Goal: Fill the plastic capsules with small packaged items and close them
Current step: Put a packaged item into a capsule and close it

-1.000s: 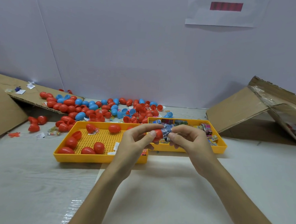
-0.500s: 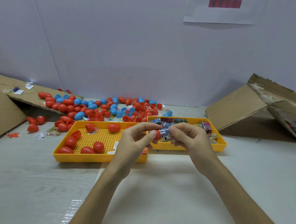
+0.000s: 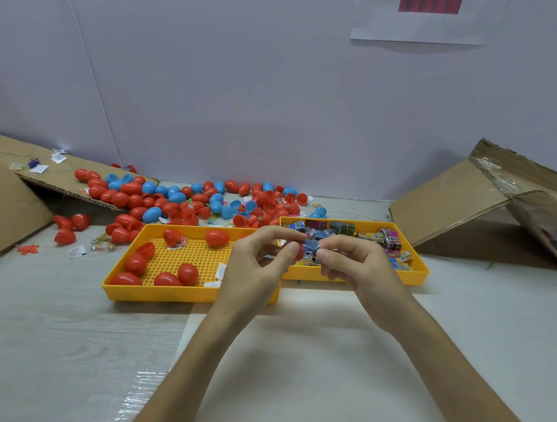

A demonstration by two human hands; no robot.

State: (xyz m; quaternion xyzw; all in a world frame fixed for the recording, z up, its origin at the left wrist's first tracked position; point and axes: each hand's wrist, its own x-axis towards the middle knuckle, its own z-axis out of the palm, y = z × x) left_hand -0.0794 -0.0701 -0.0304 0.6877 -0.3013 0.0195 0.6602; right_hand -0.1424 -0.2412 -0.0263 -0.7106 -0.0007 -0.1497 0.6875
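My left hand (image 3: pixel 256 267) pinches a red capsule half (image 3: pixel 299 251), held up in front of the yellow tray of packets (image 3: pixel 420 273). My right hand (image 3: pixel 361 268) pinches a crinkly blue packet (image 3: pixel 310 248) at the capsule's mouth. As I judge it, the packet sits loose and bunched. Forced in that way, it could spring back out, or a corner could catch in the seam and stop the capsule closing.

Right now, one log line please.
step: filling | left hand: holds capsule | right hand: pinches packet | capsule: not yet closed

Left hand (image 3: pixel 256 264) on a red capsule half (image 3: pixel 298 250), right hand (image 3: pixel 356 263) on a small packet (image 3: pixel 310 248), above a yellow tray (image 3: pixel 412 277)
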